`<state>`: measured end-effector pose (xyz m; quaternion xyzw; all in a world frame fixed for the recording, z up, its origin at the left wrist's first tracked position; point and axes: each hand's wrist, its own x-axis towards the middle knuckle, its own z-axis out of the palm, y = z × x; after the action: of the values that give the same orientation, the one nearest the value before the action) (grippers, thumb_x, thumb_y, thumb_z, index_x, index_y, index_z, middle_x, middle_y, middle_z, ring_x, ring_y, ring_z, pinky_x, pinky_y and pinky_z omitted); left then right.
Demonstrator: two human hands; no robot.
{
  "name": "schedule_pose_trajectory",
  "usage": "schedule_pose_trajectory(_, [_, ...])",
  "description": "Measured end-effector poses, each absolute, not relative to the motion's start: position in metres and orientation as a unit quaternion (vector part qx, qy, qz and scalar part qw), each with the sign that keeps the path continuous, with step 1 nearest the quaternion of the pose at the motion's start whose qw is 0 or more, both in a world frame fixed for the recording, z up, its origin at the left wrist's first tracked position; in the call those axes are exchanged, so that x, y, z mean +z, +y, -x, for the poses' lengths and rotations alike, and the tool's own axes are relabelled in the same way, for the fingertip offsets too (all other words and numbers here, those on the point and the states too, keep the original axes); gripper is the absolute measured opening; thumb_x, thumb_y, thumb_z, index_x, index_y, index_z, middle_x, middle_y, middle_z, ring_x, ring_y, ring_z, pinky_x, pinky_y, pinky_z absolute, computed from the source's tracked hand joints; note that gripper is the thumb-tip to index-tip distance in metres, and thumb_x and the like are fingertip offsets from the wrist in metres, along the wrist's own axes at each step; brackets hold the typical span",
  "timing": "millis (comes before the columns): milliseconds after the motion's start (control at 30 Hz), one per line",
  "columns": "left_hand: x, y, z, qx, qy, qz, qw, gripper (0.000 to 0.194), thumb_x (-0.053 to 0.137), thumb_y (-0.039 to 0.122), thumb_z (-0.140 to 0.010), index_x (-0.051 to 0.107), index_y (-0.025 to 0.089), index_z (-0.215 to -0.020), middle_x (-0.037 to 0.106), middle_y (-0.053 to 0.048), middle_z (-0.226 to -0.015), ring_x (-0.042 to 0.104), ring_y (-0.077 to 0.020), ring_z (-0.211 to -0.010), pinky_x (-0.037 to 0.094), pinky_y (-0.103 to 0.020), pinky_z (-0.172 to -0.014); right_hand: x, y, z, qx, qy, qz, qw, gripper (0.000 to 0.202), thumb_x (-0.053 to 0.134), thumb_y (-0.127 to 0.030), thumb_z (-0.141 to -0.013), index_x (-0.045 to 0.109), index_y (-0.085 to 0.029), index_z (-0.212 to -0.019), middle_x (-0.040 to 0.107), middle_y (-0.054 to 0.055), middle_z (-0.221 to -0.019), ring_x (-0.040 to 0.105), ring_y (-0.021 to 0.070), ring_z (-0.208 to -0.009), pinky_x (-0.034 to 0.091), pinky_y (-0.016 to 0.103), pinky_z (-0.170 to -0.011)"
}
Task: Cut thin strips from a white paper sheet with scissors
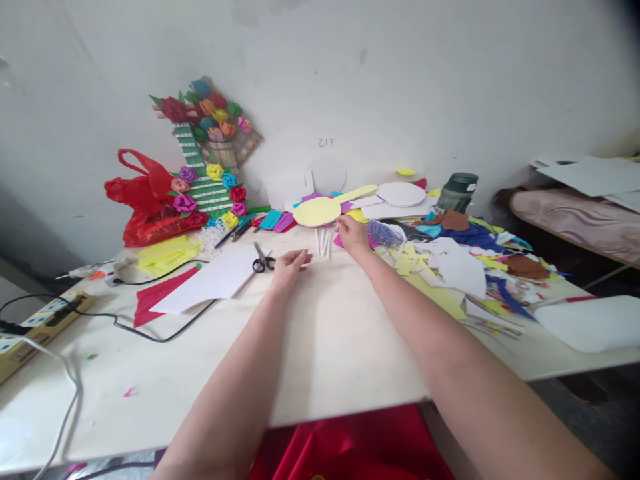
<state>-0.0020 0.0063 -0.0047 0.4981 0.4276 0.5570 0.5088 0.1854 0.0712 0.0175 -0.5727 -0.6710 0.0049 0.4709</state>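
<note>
My right hand (353, 236) is closed in a pinch just below the right edge of a yellow round cutout with a long handle (317, 212). What its fingertips hold, if anything, is too small to make out. Several short white sticks (324, 243) lie on the table between my two hands. Nearer to me on the left, my left hand (291, 268) hovers low over the table, its fingers loosely stretched and holding nothing. Black-handled scissors (263, 261) lie just left of it, partly on a sheet of white card (213, 280).
Paper scraps (440, 267) cover the table's right side, with a dark green bottle (457, 192) behind. At back left stand a paper-flower decoration (210, 160) and a red plastic bag (145, 200). A power strip (45, 327) and cables (150, 339) lie at left.
</note>
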Motion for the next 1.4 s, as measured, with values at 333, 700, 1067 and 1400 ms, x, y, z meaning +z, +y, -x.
schedule_pose_trajectory(333, [0.002,-0.002,0.001,0.538,0.389,-0.529,0.528,0.027,0.067,0.033,-0.064,0.067,0.015,-0.085,0.064,-0.013,-0.100,0.053,-0.0247,-0.104,0.037,-0.034,-0.090,0.032,0.050,-0.228,-0.084,-0.516,0.626,0.578,0.037,0.022,-0.020,-0.087,0.051,-0.012,-0.108,0.062,0.010,-0.102,0.059,0.0152,-0.091,0.039,0.025,-0.082])
schedule_pose_trajectory(700, [-0.003,0.010,0.006,0.575,0.330,-0.507,0.550,0.033,0.052,0.042,-0.075,0.065,0.018,-0.092,0.060,-0.011,-0.110,0.045,-0.0230,-0.115,0.022,-0.038,-0.100,0.001,0.036,-0.265,-0.162,-0.382,0.759,0.502,0.033,0.040,-0.012,-0.071,0.062,-0.013,-0.096,0.060,0.014,-0.102,0.048,0.0275,-0.099,0.032,0.040,-0.087])
schedule_pose_trajectory(1067, [-0.003,0.017,0.012,0.722,0.415,-0.409,0.375,0.042,0.048,0.050,-0.075,0.064,0.011,-0.078,0.067,-0.014,-0.081,0.062,-0.0225,-0.084,0.042,-0.032,-0.079,0.007,0.036,-0.134,-0.015,-0.765,0.566,0.307,0.029,0.041,-0.021,-0.080,0.059,-0.020,-0.103,0.062,0.007,-0.102,0.055,0.0194,-0.090,0.040,0.029,-0.075])
schedule_pose_trajectory(1400, [0.008,0.014,0.053,0.691,0.656,-0.296,0.066,0.046,0.027,0.040,-0.085,0.066,0.018,-0.081,0.065,-0.009,-0.088,0.050,-0.0204,-0.102,0.033,-0.035,-0.091,0.003,0.037,-0.032,0.044,-0.817,0.515,0.255,0.030,0.043,-0.033,-0.081,0.058,-0.019,-0.104,0.058,0.007,-0.107,0.051,0.0191,-0.100,0.041,0.029,-0.081])
